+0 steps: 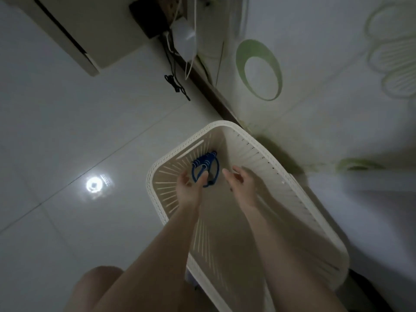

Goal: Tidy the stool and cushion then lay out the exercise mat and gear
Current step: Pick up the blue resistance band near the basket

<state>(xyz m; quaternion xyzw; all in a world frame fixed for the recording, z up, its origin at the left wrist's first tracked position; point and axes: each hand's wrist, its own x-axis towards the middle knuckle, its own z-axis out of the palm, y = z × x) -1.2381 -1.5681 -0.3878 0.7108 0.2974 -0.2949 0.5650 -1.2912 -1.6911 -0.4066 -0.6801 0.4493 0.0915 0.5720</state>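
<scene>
White floor tiles (67,131) | basket (171,154) | left hand (188,188) grips blurred blue gear (206,168)

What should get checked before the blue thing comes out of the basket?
1. Left hand grips the blue exercise band: ok, fingers wrap it.
2. Right hand free to help: ok, open and empty.
3. Band clear of the basket slats: cannot tell, its far end lies against the wall.
4. Anything else left inside: cannot tell, arms hide the bottom.
5. Floor beside the basket has room: ok, bare tile there.
</scene>
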